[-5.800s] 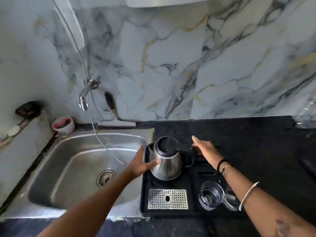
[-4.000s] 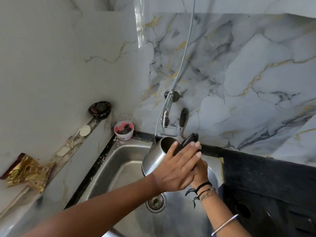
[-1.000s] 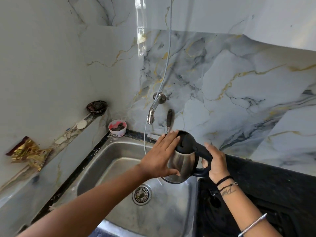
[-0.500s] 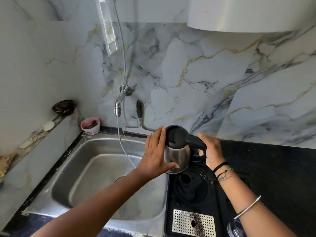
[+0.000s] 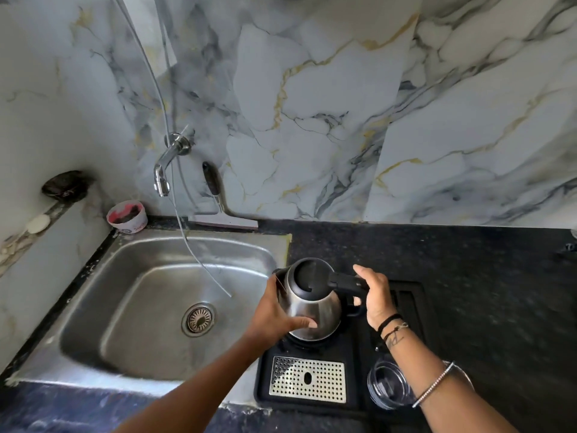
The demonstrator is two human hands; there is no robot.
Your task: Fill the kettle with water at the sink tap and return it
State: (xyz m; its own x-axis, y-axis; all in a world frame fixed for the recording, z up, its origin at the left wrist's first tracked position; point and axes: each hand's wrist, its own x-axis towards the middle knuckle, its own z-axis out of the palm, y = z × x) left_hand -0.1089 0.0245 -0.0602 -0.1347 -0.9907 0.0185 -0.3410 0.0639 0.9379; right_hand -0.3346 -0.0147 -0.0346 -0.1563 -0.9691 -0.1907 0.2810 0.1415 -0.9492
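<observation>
Head view: the steel kettle (image 5: 310,303), black lid closed, sits upright over the round base at the back of the black tray (image 5: 265,385), just right of the sink (image 5: 140,307). Left hand (image 5: 274,317) cups the kettle's steel body, fingers wrapped around its left side. Right hand (image 5: 373,296) grips the black handle. Whether the kettle is fully seated cannot be told. Tap (image 5: 165,165) on the marble wall is well apart, above the sink. A clear glass (image 5: 388,387) stands in the tray beside the perforated drip grille (image 5: 307,379); the tray rests on the dark bench (image 5: 484,276)
</observation>
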